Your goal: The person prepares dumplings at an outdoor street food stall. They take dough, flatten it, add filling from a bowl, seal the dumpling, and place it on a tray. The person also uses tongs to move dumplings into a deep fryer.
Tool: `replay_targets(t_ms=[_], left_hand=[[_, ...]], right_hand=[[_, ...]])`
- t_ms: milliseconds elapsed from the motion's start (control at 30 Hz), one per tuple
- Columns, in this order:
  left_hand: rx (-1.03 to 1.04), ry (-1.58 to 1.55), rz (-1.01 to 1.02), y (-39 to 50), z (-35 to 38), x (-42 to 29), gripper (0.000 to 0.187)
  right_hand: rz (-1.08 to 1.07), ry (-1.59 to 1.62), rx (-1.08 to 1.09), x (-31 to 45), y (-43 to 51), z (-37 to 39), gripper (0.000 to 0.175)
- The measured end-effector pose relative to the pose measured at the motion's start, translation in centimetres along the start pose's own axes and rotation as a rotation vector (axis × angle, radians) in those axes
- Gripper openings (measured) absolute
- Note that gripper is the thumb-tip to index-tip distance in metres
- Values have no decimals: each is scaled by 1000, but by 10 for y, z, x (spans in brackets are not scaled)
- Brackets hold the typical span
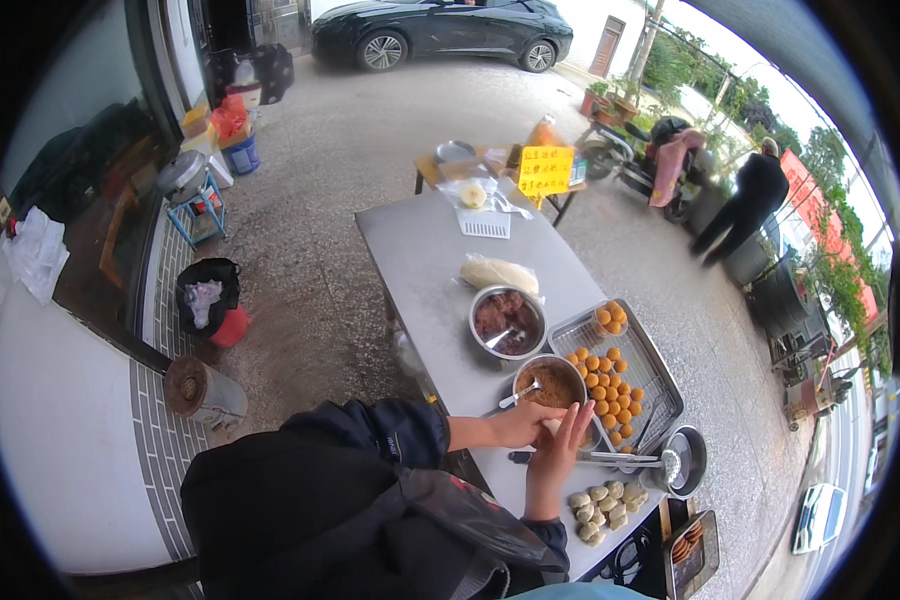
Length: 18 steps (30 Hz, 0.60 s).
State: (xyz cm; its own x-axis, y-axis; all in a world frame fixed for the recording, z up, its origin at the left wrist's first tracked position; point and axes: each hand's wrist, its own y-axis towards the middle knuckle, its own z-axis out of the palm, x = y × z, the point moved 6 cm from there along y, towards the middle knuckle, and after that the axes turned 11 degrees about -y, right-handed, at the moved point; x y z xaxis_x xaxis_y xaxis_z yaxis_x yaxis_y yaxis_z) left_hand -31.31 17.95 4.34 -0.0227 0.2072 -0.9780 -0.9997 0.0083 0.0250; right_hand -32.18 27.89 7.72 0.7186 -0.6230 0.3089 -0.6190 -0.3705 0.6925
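Observation:
My left hand (526, 424) and my right hand (559, 454) come together over the near part of the metal table (427, 255). A small pale piece of dough (550, 426) shows between them, mostly hidden by the fingers. Just beyond them is a steel bowl of brown crumbly filling (557, 384) with a spoon (521, 394) in it. Farther back stands a steel bowl of dark red paste (507, 315), also with a spoon. Golden fried balls (607, 390) lie on a wire rack in a tray. Several dough pieces (600, 510) lie on the table near my right wrist.
Long metal utensils (615, 457) lie beyond my right hand, beside a steel pot (686, 461) with a skimmer. A bagged dough roll (499, 275) and a white basket (484, 224) are farther back. A tray of browned food (694, 551) is at lower right. A person (754, 195) stands beyond a scooter.

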Motion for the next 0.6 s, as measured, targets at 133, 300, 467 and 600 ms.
replay_targets(t_ms=[133, 300, 467, 600], left_hand=[[-88, -100, 191, 13, 19, 8, 39], [135, 152, -10, 28, 42, 38, 55], [185, -493, -215, 30, 52, 46, 70], [212, 92, -75, 31, 57, 45, 51]], right_hand=[[36, 229, 52, -19, -8, -12, 67], [170, 99, -75, -38, -15, -28, 59], [252, 224, 32, -47, -20, -34, 61], [275, -106, 45, -52, -35, -38, 66]])
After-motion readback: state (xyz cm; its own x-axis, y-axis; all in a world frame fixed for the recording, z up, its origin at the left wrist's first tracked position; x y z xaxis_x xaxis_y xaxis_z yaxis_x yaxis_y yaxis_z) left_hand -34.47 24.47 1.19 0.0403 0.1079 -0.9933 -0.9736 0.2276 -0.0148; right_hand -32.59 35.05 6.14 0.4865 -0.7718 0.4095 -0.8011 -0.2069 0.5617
